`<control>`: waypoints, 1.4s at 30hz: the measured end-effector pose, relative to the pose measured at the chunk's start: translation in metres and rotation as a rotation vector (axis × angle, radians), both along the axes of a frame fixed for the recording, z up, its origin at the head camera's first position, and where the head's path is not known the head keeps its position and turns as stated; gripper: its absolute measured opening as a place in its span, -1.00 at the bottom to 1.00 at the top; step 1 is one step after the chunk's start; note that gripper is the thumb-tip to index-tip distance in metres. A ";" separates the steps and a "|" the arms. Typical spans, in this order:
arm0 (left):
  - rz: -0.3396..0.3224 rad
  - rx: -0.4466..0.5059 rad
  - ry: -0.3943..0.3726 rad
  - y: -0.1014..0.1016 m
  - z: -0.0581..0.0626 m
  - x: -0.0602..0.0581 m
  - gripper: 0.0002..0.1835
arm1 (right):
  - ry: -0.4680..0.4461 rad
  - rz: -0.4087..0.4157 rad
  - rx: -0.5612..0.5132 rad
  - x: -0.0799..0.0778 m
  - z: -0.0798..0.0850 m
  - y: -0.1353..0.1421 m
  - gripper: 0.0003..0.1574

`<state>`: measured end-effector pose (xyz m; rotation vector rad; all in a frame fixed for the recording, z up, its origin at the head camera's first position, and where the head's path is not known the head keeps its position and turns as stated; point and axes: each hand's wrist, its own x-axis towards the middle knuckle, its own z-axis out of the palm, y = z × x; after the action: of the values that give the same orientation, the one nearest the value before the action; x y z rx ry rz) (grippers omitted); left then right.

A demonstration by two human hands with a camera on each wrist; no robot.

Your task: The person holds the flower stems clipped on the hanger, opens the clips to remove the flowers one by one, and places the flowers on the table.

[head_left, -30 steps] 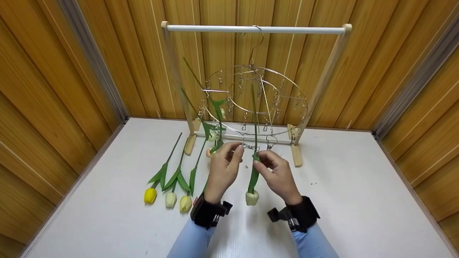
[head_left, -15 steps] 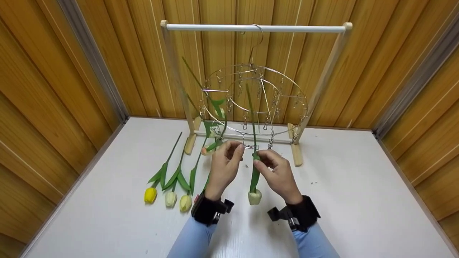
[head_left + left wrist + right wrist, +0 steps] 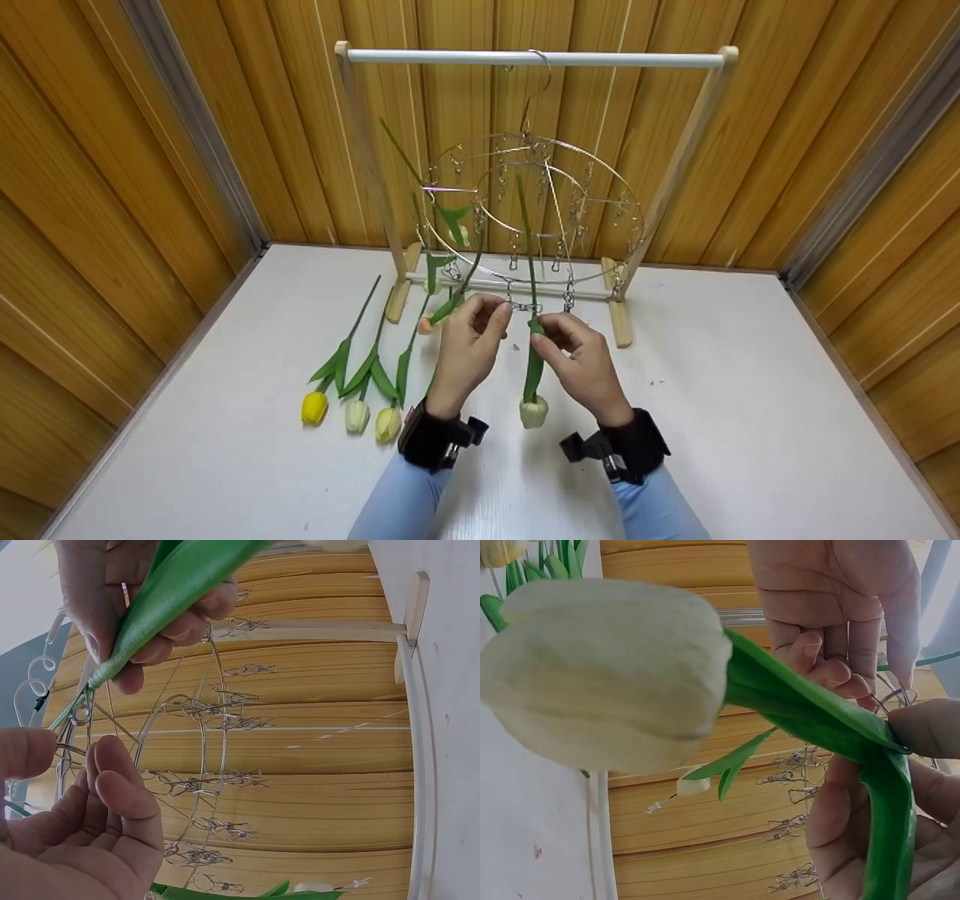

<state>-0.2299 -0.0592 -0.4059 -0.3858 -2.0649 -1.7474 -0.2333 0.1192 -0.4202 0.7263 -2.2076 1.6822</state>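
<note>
Yellow tulip petals (image 3: 314, 409) are resting on the white table (image 3: 750, 420), at eight o'clock from the middle of the head view. Next to them, at seven o'clock, a white tulip (image 3: 357, 417) and a pale yellow tulip (image 3: 388, 425) are lying in a row. The table's left edge is slanting by, a good way off from them. Up at eleven o'clock, a hung tulip (image 3: 453, 219) is dangling, and a peach tulip (image 3: 426, 324) is drooping near the left hand (image 3: 471, 349). A round wire hanger (image 3: 600, 160) is holding these up, and it is hanging from a white bar (image 3: 637, 59) at twelve o'clock.

At six o'clock, the left hand is pinching a wire clip (image 3: 525, 307). I cannot tell if the clip is biting the stem beside it. That stem is part of the held white tulip (image 3: 533, 367), which is hanging flower-down toward five o'clock, between the hands. At four o'clock, the right hand (image 3: 581, 367) is gripping its green leaf and stem. Past a wooden foot (image 3: 619, 326), the table is spreading wide to its right edge, where a wood wall (image 3: 877, 300) is standing.
</note>
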 end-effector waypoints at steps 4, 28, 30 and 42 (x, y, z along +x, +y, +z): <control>-0.008 -0.008 -0.006 -0.001 -0.001 -0.001 -0.79 | 0.003 -0.001 -0.003 0.000 0.000 0.001 -0.83; -0.009 -0.085 0.024 -0.004 0.001 0.000 -0.83 | 0.006 -0.023 -0.012 0.000 0.001 0.001 -0.85; -0.008 -0.096 0.028 -0.004 0.001 0.000 -0.81 | 0.003 -0.021 -0.011 0.000 0.002 0.001 -0.84; -0.020 -0.059 -0.019 -0.002 0.002 0.001 -0.82 | -0.044 -0.003 0.020 -0.004 -0.002 0.000 -0.91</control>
<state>-0.2285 -0.0614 -0.4044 -0.4102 -2.1370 -1.7106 -0.2371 0.1193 -0.4218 0.6969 -2.2574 1.6925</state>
